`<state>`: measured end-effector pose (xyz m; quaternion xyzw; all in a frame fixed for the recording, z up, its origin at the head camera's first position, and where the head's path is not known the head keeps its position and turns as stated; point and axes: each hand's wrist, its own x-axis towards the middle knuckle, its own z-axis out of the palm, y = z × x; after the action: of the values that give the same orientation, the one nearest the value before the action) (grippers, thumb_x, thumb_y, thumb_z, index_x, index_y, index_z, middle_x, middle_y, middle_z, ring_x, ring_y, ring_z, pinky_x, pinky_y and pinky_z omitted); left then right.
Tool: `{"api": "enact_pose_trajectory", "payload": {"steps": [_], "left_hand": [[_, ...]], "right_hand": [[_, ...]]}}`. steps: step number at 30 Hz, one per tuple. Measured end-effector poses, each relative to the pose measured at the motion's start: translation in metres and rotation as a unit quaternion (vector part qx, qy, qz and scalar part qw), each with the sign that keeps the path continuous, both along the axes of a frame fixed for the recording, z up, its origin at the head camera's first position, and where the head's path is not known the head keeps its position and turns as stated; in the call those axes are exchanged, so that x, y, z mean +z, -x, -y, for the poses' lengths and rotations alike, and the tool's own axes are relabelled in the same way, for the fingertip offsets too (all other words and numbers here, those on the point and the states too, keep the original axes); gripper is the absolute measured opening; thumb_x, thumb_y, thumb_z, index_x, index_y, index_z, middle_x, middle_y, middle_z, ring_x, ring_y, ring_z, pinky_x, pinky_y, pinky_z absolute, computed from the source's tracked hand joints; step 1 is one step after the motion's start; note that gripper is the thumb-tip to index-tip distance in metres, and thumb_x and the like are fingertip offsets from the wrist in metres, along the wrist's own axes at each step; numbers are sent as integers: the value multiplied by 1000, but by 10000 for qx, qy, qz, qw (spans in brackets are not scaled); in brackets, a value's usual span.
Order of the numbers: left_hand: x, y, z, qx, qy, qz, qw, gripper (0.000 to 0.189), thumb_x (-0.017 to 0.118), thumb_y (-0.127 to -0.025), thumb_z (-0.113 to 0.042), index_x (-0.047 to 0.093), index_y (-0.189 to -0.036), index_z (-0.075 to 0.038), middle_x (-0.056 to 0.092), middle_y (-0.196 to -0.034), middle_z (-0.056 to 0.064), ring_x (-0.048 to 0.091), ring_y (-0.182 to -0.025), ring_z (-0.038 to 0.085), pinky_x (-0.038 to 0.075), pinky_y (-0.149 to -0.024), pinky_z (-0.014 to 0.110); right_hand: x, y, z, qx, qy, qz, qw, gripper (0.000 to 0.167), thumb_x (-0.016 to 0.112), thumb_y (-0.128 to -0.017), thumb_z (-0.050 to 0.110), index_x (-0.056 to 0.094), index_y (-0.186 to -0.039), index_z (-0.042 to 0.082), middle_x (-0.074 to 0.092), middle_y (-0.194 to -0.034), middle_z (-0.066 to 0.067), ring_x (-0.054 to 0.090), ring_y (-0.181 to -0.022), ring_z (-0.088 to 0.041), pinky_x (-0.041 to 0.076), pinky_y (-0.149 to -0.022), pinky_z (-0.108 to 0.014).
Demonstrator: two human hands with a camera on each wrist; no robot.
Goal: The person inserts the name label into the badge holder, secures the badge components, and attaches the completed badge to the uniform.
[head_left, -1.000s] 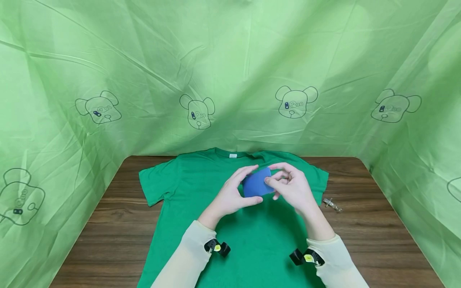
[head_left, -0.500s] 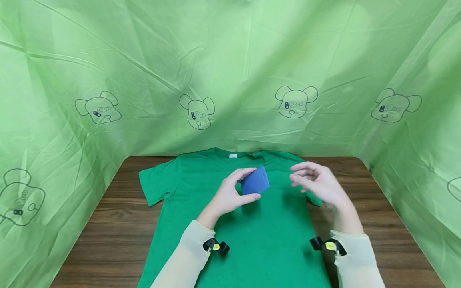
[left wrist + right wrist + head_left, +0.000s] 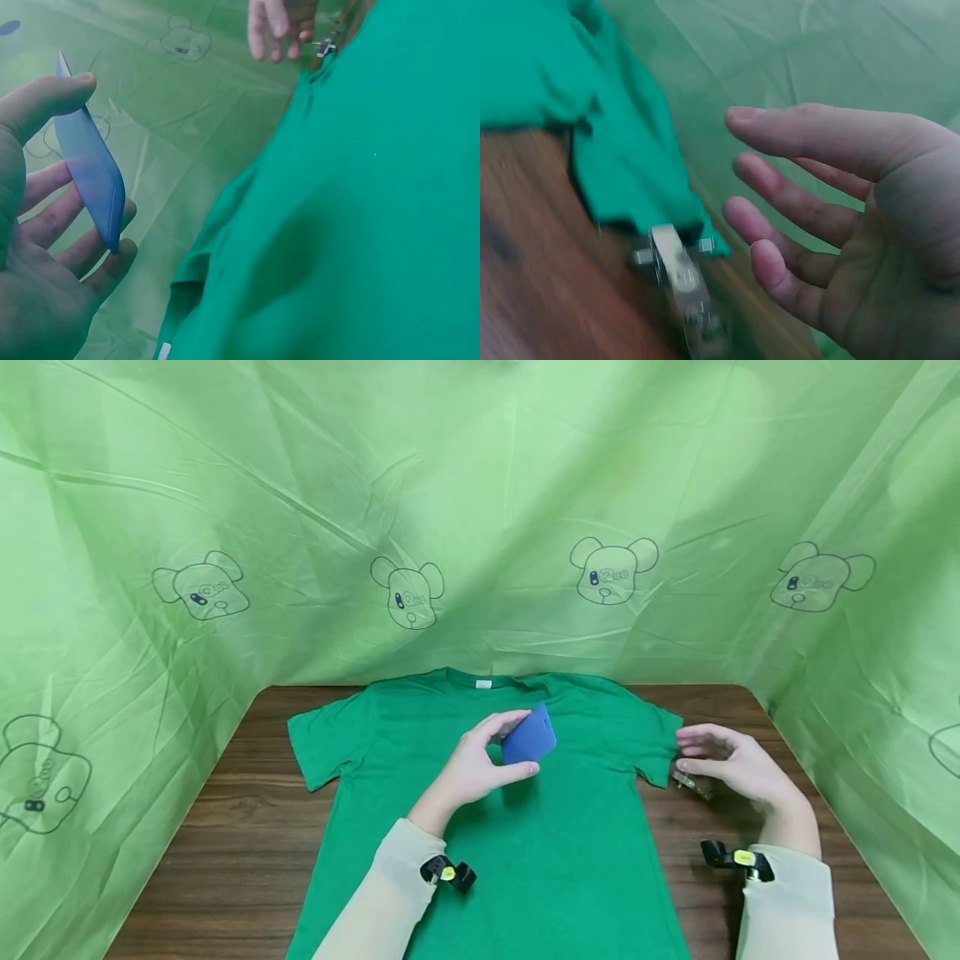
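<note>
My left hand (image 3: 472, 770) grips a thin blue badge holder (image 3: 528, 737) between thumb and fingers, raised over the green T-shirt (image 3: 480, 860). A narrow slot shows near one end of the badge holder, and in the left wrist view it is seen almost edge-on. My right hand (image 3: 742, 770) hovers at the shirt's right sleeve with fingers loosely bent and nothing in them. Below its thumb, a badge clip (image 3: 693, 787) lies on the table beside the sleeve. The right wrist view shows the clip's metal part (image 3: 676, 270) and clear strap, somewhat blurred.
The T-shirt lies spread on a brown wooden table (image 3: 240, 827), its collar towards the back edge. Green fabric walls (image 3: 480, 510) with printed bear heads enclose the back and both sides.
My right hand has let go of the badge holder and moved right, to above the badge clip. My left hand has kept the badge holder almost in place, turned slightly.
</note>
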<state>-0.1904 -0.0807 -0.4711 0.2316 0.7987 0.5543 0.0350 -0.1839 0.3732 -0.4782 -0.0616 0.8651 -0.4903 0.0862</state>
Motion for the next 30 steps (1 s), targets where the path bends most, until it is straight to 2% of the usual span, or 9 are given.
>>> {"api": "enact_pose_trajectory", "payload": {"steps": [5,9,13,18,24,27,30], "left_hand": [[-1,0,0,-15,-35,103,9999,74,91,-91,-36,57,-157,-37,65,-147,-4,61,-126,27,54,-104,61],[0,-1,0,-48,-33,136,9999,74,91,-91,-35,58,-157,-37,65,-148,-4,62,-125,26,54,-102,60],[2,-1,-1,-73,-59,153,9998,74,91,-91,-35,58,-157,-37,63,-151,-6,62,-124,24,55,-101,58],[3,-2,-1,-67,-56,169,9998,73,91,-91,-35,58,-157,-37,63,-151,-8,63,-123,23,55,-100,54],[1,-2,-2,-86,-4,215,9997,73,91,-92,-36,58,-157,-37,63,-151,-9,63,-122,22,55,-99,53],[1,-2,-2,-99,6,247,9996,73,91,-92,-37,58,-157,-36,62,-152,-9,63,-122,21,55,-99,55],[1,-3,-3,-112,-6,273,9996,73,91,-92,-37,58,-157,-36,62,-152,-8,63,-122,22,55,-100,58]], "right_hand": [[-13,0,-15,278,-101,257,9992,60,83,-101,22,59,-151,-2,67,-141,-21,66,-114,-11,63,-84,-33],[-20,1,-17,320,-266,378,9984,58,86,-98,21,63,-146,-1,69,-137,-19,66,-109,-14,61,-84,-30],[-24,3,-16,364,-441,368,9977,49,88,-95,19,71,-137,0,73,-122,-15,67,-100,-14,59,-80,-27],[-25,5,-15,460,-166,547,9973,36,83,-99,11,72,-129,-5,76,-110,-15,72,-92,-15,62,-77,-30],[-14,4,-8,157,-234,361,9989,40,77,-105,20,69,-137,-2,72,-116,-14,72,-87,-24,61,-73,-36],[-3,5,3,-3,-198,77,9998,43,75,-107,25,66,-141,0,72,-121,-14,72,-93,-26,62,-76,-38],[9,7,18,-93,-43,-376,9992,41,75,-107,25,66,-139,0,72,-121,-12,71,-97,-21,62,-77,-37]]}}
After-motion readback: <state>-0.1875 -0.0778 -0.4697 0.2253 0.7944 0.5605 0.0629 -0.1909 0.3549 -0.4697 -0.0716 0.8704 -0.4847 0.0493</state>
